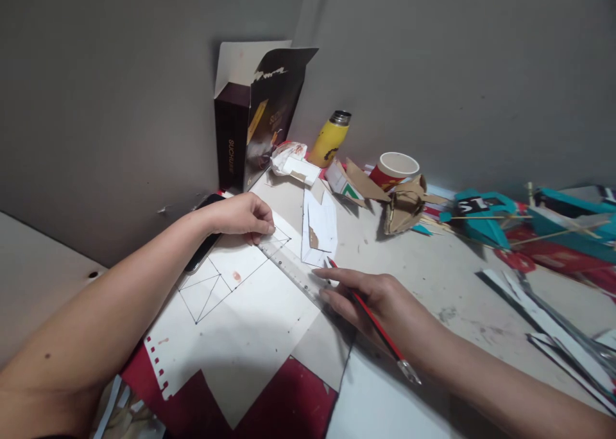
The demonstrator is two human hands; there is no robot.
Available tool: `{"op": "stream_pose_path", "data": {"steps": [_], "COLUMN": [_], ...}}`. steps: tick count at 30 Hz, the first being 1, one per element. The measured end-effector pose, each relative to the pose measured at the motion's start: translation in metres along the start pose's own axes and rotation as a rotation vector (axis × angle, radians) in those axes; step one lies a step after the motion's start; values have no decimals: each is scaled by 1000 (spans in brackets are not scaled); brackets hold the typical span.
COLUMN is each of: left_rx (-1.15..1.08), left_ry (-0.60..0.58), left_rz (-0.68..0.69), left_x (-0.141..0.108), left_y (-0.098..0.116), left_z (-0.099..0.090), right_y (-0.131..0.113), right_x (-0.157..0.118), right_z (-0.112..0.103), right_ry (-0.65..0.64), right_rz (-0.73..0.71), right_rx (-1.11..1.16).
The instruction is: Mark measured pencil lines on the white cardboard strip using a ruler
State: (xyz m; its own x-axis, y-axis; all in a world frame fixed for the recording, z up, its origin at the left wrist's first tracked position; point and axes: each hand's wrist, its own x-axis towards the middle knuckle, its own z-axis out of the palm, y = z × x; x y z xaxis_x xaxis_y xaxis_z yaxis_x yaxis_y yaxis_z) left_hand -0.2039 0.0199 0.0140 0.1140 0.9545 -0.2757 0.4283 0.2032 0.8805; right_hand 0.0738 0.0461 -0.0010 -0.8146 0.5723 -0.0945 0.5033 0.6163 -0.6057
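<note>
A sheet of white paper [240, 330] with ruled lines and triangles lies on the table, its torn perforated edge at lower left. Across its upper right part runs a clear ruler [291, 269]. My left hand [245, 217] has its fingers closed at the ruler's upper end, by the drawn lines. Over the ruler's lower end, my right hand [370, 301] touches it with thumb and forefinger apart, and a red and black pencil [380, 330] rests in that hand, tip toward the upper left. Under my left wrist lies a dark phone [201, 253], partly hidden.
Behind stand a dark box [233, 137], a yellow bottle [330, 140] and a paper cup [394, 168]. Cut cardboard [404, 205] and a white cutout [320, 224] lie nearby. Teal pieces [486, 217] and paper strips [568, 343] are at right. A red surface [283, 404] shows below.
</note>
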Motion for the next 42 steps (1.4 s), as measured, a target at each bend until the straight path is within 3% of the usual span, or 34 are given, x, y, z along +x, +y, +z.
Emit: {"op": "stream_pose_path", "data": {"steps": [21,26,30,34,38,42], "left_rx": [-33,-100,-108,-58,41,143], "left_ry": [-6,37,144,203,230,250], "left_rz": [11,71,153,182,195,226], "left_x": [0,-6,-11,-9,-13,-23], "left_y": [0,12,19,21,32,56], "left_z": [0,1,-1,-5,2,21], "right_y": [-5,-4,-3,5,19,31], "right_x": [0,-8,-36,-88,-141,-180], "right_z": [0,-23,-60,-86,-90,-85], "right_ry": [14,147,321,479,544,596], "right_rz": [-13,-71,-49,37,123,143], "right_rx": [5,-14,-108,-183,-170,-136]}}
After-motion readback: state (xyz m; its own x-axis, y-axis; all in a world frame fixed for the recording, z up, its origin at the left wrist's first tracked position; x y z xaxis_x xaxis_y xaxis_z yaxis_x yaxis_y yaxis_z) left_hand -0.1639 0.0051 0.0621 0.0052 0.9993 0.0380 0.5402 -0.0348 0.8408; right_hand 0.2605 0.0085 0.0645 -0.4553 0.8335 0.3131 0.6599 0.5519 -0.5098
